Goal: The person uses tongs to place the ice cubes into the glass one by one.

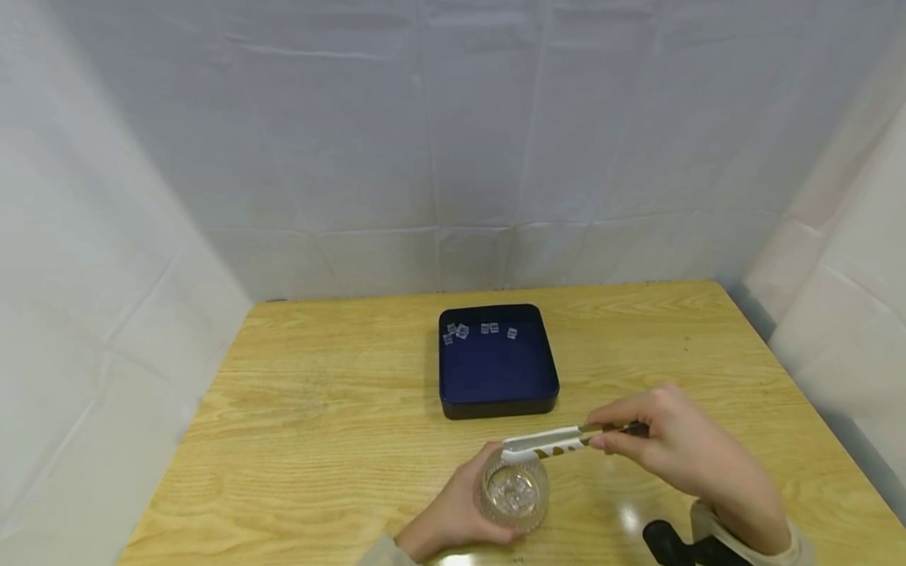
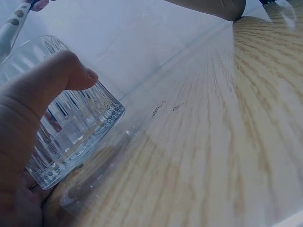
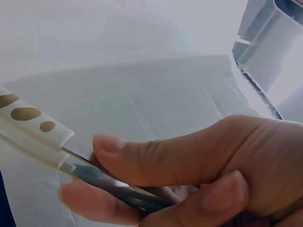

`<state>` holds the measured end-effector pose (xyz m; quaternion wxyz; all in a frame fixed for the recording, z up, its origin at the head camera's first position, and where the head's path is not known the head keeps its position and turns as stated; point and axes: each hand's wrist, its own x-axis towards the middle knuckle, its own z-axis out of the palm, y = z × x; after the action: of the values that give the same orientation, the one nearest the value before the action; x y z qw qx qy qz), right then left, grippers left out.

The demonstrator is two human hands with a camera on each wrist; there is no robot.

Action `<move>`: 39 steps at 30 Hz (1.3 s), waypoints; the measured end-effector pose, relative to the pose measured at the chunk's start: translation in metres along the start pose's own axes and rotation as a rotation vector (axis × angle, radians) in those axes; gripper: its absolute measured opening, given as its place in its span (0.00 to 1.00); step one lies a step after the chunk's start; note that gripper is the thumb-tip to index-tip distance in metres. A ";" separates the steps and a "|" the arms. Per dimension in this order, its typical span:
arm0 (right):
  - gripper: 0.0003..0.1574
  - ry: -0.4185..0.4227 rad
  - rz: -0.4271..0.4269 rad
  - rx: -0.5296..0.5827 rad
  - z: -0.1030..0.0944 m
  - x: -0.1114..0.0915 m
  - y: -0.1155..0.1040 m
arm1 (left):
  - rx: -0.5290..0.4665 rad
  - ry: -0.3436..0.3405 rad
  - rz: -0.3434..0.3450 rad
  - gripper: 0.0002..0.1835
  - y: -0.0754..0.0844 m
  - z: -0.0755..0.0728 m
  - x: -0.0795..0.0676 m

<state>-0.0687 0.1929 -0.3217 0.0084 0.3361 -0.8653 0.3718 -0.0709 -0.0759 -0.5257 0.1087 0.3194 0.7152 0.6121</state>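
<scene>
My left hand [image 1: 456, 507] grips a ribbed clear glass [image 1: 542, 497] near the front of the table, its thumb [image 2: 71, 71] laid along the side in the left wrist view. Clear cubes [image 1: 513, 494] lie in the bottom of the glass. Between thumb and fingers, my right hand [image 1: 686, 452] pinches tongs [image 1: 524, 455] with white, gold-spotted arms. The metal part of the tongs [image 3: 102, 179] shows in its grasp in the right wrist view. The tips of the tongs hang over the glass rim, a narrow gap between the arms.
A square dark blue tray [image 1: 499, 410] stands behind the glass, with several small clear cubes [image 1: 490, 328] toward its back wall. White sheets [image 1: 488, 157] hang behind and on both sides of the wooden table [image 1: 318, 424]. A black strap piece [image 1: 668, 542] sits by the right wrist.
</scene>
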 end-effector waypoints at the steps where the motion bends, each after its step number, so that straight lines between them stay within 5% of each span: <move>1: 0.08 0.001 0.002 -0.003 0.000 0.000 0.000 | 0.001 0.000 0.000 0.51 0.000 0.000 0.000; 39: 0.09 -0.029 0.097 0.011 0.003 0.003 -0.005 | 0.004 -0.006 -0.001 0.51 0.000 0.000 0.000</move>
<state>-0.0672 0.1870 -0.3196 -0.0239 0.2993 -0.8785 0.3715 -0.0708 -0.0760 -0.5252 0.1107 0.3210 0.7163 0.6097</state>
